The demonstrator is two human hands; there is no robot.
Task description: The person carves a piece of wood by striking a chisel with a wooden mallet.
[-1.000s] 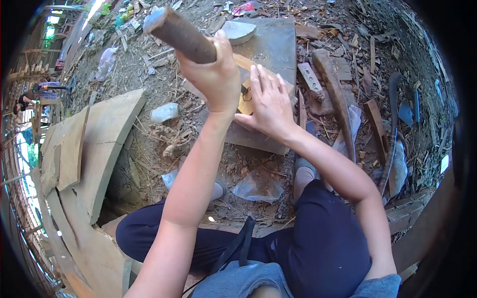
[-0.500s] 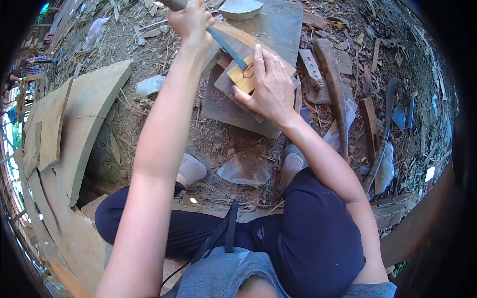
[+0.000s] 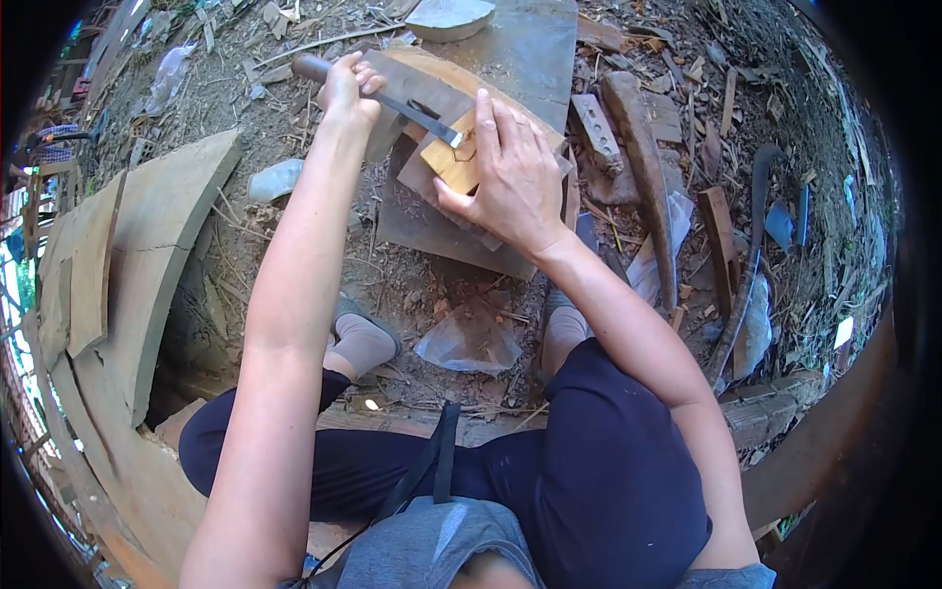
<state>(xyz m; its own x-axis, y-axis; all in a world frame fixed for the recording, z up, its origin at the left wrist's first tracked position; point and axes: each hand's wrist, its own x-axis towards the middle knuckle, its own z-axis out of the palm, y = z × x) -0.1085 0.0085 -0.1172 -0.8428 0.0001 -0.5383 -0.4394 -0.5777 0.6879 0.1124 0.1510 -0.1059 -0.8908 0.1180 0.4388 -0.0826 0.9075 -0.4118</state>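
My left hand [image 3: 348, 90] is closed round a chisel [image 3: 417, 117], whose dark handle sticks out to the left. The chisel slants down to the right, its tip at a small yellow wooden block [image 3: 447, 165] with dark outlines drawn on it. My right hand [image 3: 512, 172] holds this block down, thumb at its near edge and long fingers stretched over its right part, which they hide. Beneath the block are stacked boards [image 3: 417, 180] on a large dark slab [image 3: 535, 49].
A pale round-edged piece [image 3: 449, 18] lies on the slab's far end. Right of it are a brick with holes [image 3: 597, 133], a curved timber [image 3: 643, 177] and a curved blade [image 3: 751, 255]. Large planks [image 3: 157, 245] lean at left. A plastic sheet [image 3: 469, 339] lies between my feet.
My left hand has moved down and left, and the chisel now lies at a flatter angle. My right hand still holds the block. The whole view has shifted slightly.
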